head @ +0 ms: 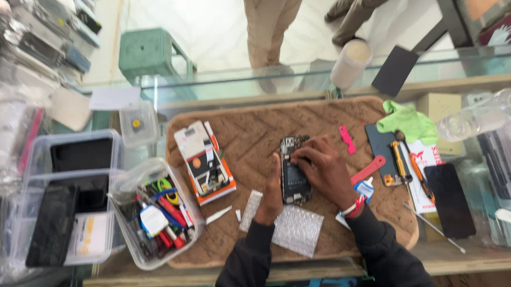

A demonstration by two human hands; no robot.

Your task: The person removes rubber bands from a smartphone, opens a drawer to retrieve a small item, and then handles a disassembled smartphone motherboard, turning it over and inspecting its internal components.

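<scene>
right hand [325, 166] hides opened phone's [294, 185] right edge | two standing people [273, 22] cut off by top edge

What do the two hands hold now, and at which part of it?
Both hold the opened phone on the mat. The left hand steadies its left edge; the right hand lies over its right side, fingers on the upper part.

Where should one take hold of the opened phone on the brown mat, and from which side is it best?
Probably by the two long edges of the opened phone, coming from above. It lies flat on the brown mat with its inner parts facing up, so the narrow sides are safer. The left hand already steadies its left edge; the right hand covers its top.
</scene>
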